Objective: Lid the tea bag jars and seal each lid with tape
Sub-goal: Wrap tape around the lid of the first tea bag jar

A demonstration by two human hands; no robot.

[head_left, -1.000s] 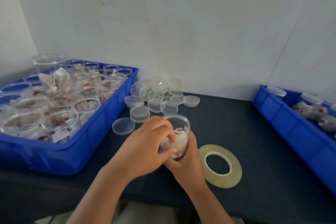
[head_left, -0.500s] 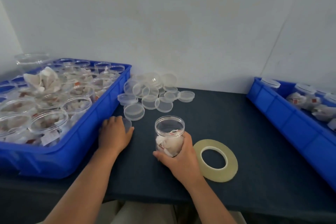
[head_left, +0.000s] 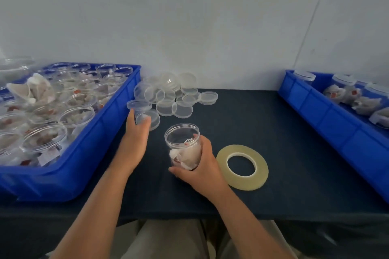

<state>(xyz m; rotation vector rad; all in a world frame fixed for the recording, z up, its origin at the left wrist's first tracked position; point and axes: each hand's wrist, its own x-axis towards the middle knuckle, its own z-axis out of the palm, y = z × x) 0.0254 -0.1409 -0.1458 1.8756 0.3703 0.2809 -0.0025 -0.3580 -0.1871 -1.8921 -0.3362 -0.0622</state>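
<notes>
A clear open jar (head_left: 182, 143) with tea bags inside stands upright on the dark table, and my right hand (head_left: 203, 167) is wrapped around its right side and base. To its left, my left hand (head_left: 134, 141) pinches a clear round lid (head_left: 141, 118) between thumb and fingers, just beside the blue crate wall. Several more clear lids (head_left: 168, 95) lie in a loose pile behind, near the wall. A flat roll of pale tape (head_left: 242, 183) lies on the table right of the jar, untouched.
A blue crate (head_left: 88, 151) on the left holds several open jars of tea bags. Another blue crate (head_left: 336, 126) on the right holds lidded jars. A white wall closes the back; the table's front edge runs just below my forearms.
My left hand let go of the jar, reached left to a lid by the crate and now pinches it, lifted slightly. My right hand set the jar upright and keeps holding it.
</notes>
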